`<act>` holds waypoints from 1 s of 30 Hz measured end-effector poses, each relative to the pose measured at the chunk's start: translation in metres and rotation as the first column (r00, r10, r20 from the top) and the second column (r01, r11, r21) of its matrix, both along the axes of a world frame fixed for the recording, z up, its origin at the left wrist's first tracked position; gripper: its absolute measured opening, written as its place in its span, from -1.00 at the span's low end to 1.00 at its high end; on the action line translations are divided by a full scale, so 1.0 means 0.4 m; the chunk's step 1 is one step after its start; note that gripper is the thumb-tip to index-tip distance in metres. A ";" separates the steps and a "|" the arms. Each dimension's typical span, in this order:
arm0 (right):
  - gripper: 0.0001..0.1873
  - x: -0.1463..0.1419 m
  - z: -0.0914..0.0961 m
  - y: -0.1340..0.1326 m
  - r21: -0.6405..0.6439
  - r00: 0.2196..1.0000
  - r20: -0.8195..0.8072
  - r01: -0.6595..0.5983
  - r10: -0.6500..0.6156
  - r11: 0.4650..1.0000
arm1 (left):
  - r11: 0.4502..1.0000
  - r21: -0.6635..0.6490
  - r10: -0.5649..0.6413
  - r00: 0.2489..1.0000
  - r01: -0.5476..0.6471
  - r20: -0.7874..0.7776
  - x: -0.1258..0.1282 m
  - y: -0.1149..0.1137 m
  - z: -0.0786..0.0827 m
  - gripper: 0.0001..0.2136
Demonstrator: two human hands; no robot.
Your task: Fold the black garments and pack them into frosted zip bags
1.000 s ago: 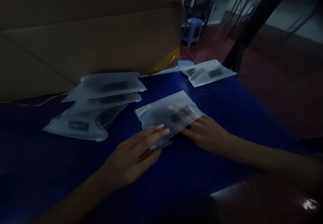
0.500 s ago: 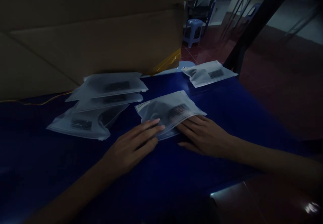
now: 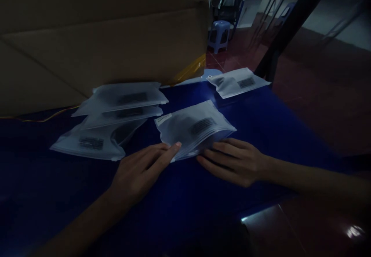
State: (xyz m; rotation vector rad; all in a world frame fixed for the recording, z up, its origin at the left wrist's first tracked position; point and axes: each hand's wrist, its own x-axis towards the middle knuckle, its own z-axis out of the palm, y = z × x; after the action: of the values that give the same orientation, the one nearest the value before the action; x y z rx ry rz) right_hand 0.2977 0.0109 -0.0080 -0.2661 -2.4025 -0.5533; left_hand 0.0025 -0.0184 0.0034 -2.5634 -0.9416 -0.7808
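Two bare hands, the left hand (image 3: 140, 170) and the right hand (image 3: 232, 162), open and apart, with one frosted plastic zip bag (image 3: 194, 127) between them. Left fingertips (image 3: 176, 145) on the near edge of that bag, right fingers (image 3: 223, 147) at its lower edge. No tight grip to be seen, maybe a light pinch, too dim to tell. Bag lying on a smooth dark blue surface (image 3: 269, 133), with a dark thing inside, a black printed patch and a small white label. Just to the left, three more frosted bags (image 3: 121, 98) in a loose heap. Near the far edge, one more frosted bag (image 3: 236, 82). Behind them, a big brown cardboard box (image 3: 101, 44) with shiny yellow tape (image 3: 188, 69). Step in hand, by the look of things: handling one bag by its edges. Next move: a firmer hold on the bag needed before any lift.
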 end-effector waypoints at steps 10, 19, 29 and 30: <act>-0.85 -0.108 -0.013 0.020 0.087 0.988 -0.136 -0.060 0.071 0.994 | 0.996 -0.080 -0.029 1.000 0.030 0.012 0.014 -0.014 -0.010 -0.38; -0.79 -0.182 -0.022 0.008 0.090 0.952 -0.277 -0.106 0.127 0.990 | 0.984 -0.176 0.038 0.999 -0.039 -0.009 0.007 -0.025 -0.026 -0.37; -0.73 -0.150 -0.017 0.014 0.047 0.977 -0.214 0.015 -0.004 0.999 | 0.901 -0.427 0.105 0.993 -0.069 0.062 -0.020 -0.015 -0.042 -0.62; -0.74 -0.141 -0.016 0.015 0.044 0.981 -0.193 0.032 -0.023 0.999 | 0.894 -0.441 0.114 0.992 -0.076 0.059 -0.029 -0.012 -0.045 -0.64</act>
State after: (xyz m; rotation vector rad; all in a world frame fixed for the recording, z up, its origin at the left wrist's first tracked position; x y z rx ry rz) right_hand 0.2412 0.0169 -0.0146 -0.3177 -2.1992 -0.5684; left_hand -0.0090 -0.0234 -0.0147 -2.8461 -1.3996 -0.7180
